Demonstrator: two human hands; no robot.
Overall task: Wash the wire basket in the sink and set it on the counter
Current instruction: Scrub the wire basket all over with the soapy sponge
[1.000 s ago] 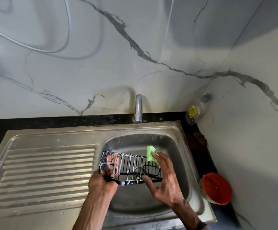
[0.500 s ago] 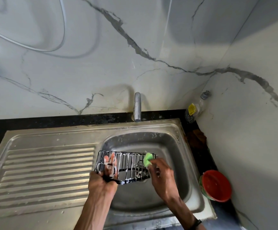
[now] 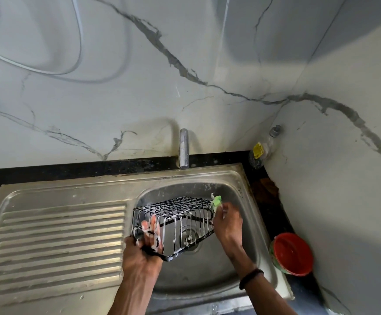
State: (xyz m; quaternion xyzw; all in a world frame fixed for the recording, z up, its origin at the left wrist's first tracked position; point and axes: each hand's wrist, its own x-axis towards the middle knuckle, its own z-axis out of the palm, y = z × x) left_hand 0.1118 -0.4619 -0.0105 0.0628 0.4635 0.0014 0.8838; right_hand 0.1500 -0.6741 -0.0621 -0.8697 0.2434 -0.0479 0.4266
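The left hand (image 3: pixel 143 251) reaches in from below, forearm bare, its fingers (image 3: pixel 152 226) threaded through the bars of the wire basket (image 3: pixel 178 221) and gripping its near corner; the right hand (image 3: pixel 227 221) comes in from the lower right, a dark band on its wrist, fingers pinching a green sponge (image 3: pixel 216 201) at the basket's far end.

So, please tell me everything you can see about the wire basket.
The wire basket is a black box of thin metal wires, streaked with white soap foam. It is held tilted above the sink bowl, grid bottom turned up and away. The left hand grips its near left corner, fingers through the wires. The right hand presses a green sponge on its far right end.
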